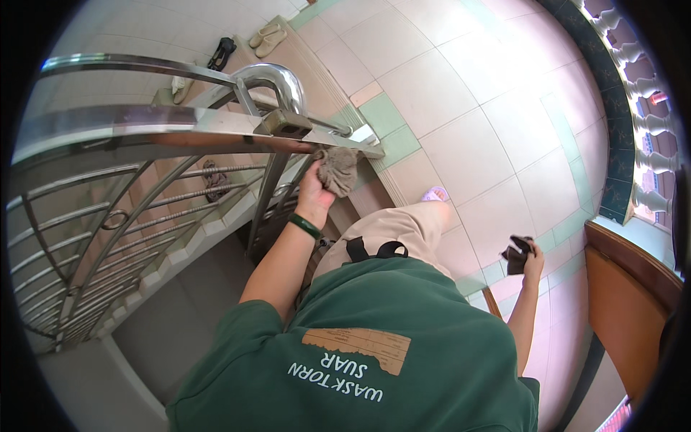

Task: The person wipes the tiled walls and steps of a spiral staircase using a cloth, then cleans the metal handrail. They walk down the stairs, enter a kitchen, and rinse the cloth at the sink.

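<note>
My left hand point(317, 197), below a dark green bangle, grips a crumpled grey-brown cloth point(339, 171). The cloth touches the end of the lower polished metal handrail point(216, 141) of a staircase railing. A small brownish block with openings in its end point(284, 125) sits on the rail just above the cloth. Out to the right, my right hand point(533, 263) holds a dark brown cloth point(516, 256) in the air, away from the railing. Its folds hide part of the fingers.
Tiled stairs descend at left beside metal balusters point(124, 221). A bunched patterned cloth point(216, 182) lies on a step. Pale shoes point(268, 40) and black footwear point(222, 54) rest along the wall. At right stand a white balustrade point(654, 124) and a wooden panel point(626, 286).
</note>
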`<move>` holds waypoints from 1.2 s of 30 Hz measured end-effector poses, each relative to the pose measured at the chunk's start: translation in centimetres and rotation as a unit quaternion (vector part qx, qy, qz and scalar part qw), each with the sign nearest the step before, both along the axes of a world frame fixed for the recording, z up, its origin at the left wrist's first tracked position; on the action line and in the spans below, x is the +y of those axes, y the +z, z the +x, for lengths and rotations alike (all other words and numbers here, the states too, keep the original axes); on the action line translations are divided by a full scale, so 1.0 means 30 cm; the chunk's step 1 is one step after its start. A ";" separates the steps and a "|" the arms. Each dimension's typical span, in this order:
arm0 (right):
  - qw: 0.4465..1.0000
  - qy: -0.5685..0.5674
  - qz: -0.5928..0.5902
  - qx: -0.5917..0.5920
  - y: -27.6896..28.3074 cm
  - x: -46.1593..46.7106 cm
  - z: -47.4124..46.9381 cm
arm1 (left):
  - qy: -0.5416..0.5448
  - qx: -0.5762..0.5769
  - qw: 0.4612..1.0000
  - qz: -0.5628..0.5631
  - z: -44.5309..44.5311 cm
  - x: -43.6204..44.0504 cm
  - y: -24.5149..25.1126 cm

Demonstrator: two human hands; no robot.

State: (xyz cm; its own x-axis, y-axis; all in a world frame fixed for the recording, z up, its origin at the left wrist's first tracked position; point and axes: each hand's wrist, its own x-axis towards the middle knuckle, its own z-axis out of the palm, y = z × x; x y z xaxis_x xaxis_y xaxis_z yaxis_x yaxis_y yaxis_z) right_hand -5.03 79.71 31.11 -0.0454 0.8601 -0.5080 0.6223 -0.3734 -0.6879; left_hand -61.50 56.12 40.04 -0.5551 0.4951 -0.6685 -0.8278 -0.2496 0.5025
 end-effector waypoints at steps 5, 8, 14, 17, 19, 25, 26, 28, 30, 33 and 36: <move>0.999 -0.011 0.009 0.041 0.218 0.189 -0.001 | 0.054 0.058 0.997 0.005 0.053 -0.062 0.212; 0.991 -0.064 0.026 0.116 0.285 0.279 -0.014 | 0.060 0.026 0.991 -0.113 0.100 -0.043 0.246; 0.945 -0.097 -0.039 0.310 0.457 0.564 -0.150 | -0.008 -0.047 0.992 -0.118 0.306 0.350 0.259; 0.928 -0.033 -0.048 0.369 0.567 0.720 -0.294 | -0.032 -0.013 0.998 -0.053 0.395 0.649 0.315; 0.909 0.025 -0.068 0.412 0.662 0.815 -0.423 | -0.047 0.028 0.997 0.055 0.448 0.824 0.374; 0.867 0.308 0.011 0.393 0.906 0.956 -0.889 | -0.129 0.066 0.984 0.101 0.516 1.186 0.524; 0.859 0.346 0.015 0.377 0.923 0.956 -0.966 | -0.092 0.071 0.981 0.156 0.511 1.237 0.549; 0.840 0.436 0.048 0.321 0.939 0.968 -1.109 | -0.038 0.070 0.979 0.189 0.485 1.299 0.593; 0.822 0.515 0.097 0.220 0.926 0.971 -1.237 | -0.054 0.053 0.977 0.200 0.421 1.328 0.631; 0.757 0.596 0.134 0.231 0.921 1.021 -1.396 | -0.071 0.067 0.962 0.255 0.279 1.333 0.673; 0.732 0.621 0.117 0.255 0.906 1.069 -1.561 | -0.095 0.153 0.957 0.226 0.135 1.365 0.703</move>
